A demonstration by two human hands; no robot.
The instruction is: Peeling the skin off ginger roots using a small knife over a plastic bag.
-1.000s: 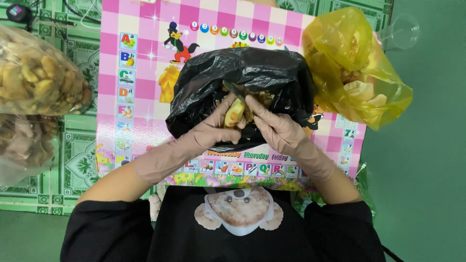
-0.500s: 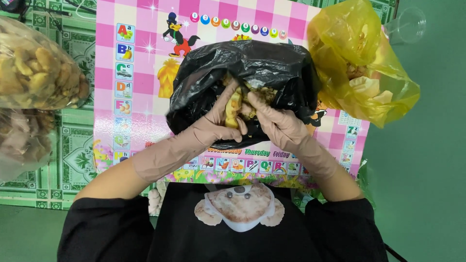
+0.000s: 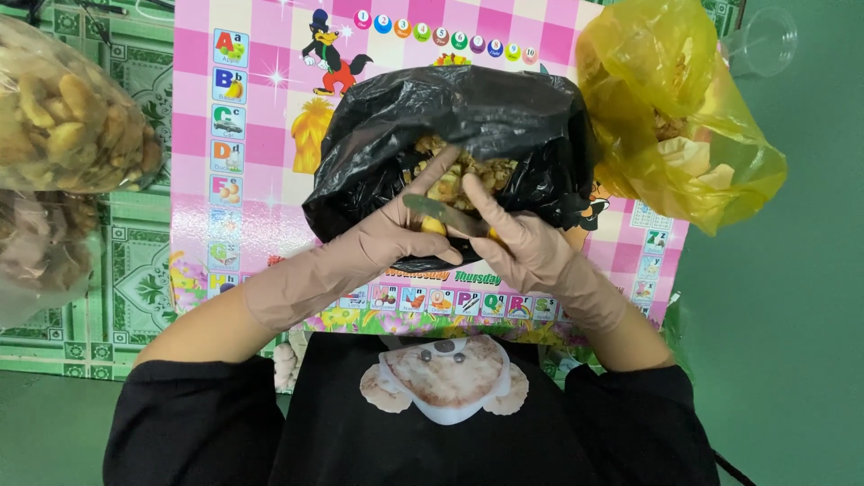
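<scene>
I'm seeing both gloved hands working at the mouth of the black bag (image 3: 459,126), mid-mat (image 3: 270,162), near its front edge. Change since a second ago: the yellowish nut (image 3: 435,225) is sitting lower in the grip, and a thin dark blade (image 3: 443,213) is now showing across it. Left hand (image 3: 396,236) fingers are closing around the nut; right hand (image 3: 522,247) is pinching the blade, index extended. Looks like cutting or peeling is under way. Yellow bag (image 3: 675,108) at the mat's right edge and clear bag (image 3: 63,117) off the left edge are lying untouched.
</scene>
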